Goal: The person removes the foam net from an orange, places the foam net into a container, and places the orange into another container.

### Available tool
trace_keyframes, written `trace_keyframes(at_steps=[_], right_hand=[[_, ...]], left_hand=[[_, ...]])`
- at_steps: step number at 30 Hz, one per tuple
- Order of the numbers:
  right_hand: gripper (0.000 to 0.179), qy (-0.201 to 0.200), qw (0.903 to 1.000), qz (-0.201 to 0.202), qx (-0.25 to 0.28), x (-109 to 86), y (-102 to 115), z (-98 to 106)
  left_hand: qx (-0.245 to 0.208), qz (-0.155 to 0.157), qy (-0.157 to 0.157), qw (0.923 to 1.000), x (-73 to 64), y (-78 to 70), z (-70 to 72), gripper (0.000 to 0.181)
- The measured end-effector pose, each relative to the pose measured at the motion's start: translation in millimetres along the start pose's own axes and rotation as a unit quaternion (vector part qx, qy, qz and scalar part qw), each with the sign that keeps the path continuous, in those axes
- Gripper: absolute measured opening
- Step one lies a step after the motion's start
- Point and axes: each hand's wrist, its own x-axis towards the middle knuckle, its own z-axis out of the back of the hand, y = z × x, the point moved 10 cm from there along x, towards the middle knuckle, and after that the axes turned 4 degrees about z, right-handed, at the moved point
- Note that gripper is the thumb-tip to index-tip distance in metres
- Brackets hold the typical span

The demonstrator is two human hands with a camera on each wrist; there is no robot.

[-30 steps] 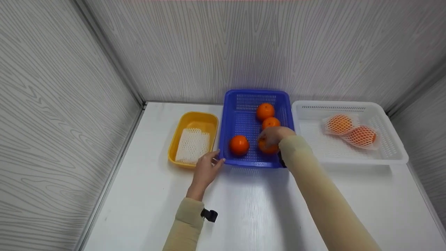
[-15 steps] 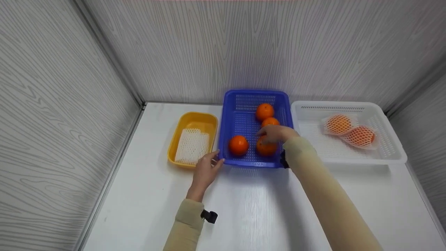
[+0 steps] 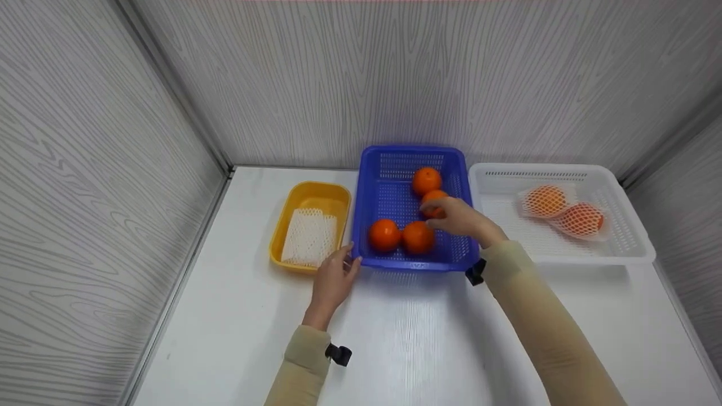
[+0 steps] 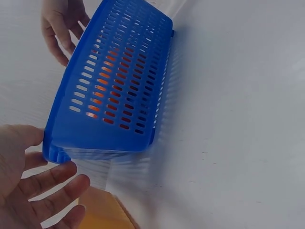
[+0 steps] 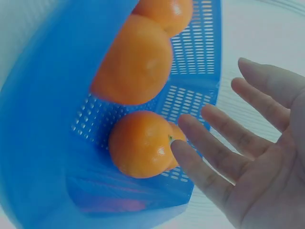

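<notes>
My left hand (image 3: 333,280) holds the near left corner of a blue plastic basket (image 3: 417,264), its thumb on one side of the corner and fingers on the other in the left wrist view. In the basket lie two oranges side by side at the front, a left one (image 3: 384,235) and a right one (image 3: 418,237). Two more, a rear orange (image 3: 426,180) and a middle orange (image 3: 434,197), sit behind on the right. My right hand (image 3: 459,217) hovers over the basket's right side with fingers spread and nothing held, partly covering the middle orange.
A yellow tray (image 3: 274,248) with white foam net sleeves (image 3: 304,237) stands left of the basket. To the right, a white basket (image 3: 564,260) holds two oranges (image 3: 582,220) in foam nets. Panel walls (image 3: 361,79) enclose the white table (image 3: 395,338).
The front right orange has shifted left until it meets the front left one. My right hand has let go of it and drawn back to the right. The left hand stays at the corner.
</notes>
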Motion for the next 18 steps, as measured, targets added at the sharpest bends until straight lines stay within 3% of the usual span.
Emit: trace_keyframes(at_steps=[7,18], right_hand=[[0.038,-0.046,0.9972,0.041,0.042,-17.3,2,10],[0.043,-0.111,0.9907,0.002,0.079,-56.2,-36,39]], left_hand=[[0.012,-0.002,-0.012,0.9999,-3.6,0.1,-0.3,0.040],[0.036,-0.029,-0.044,0.9980,-10.4,-14.6,6.0,0.046]])
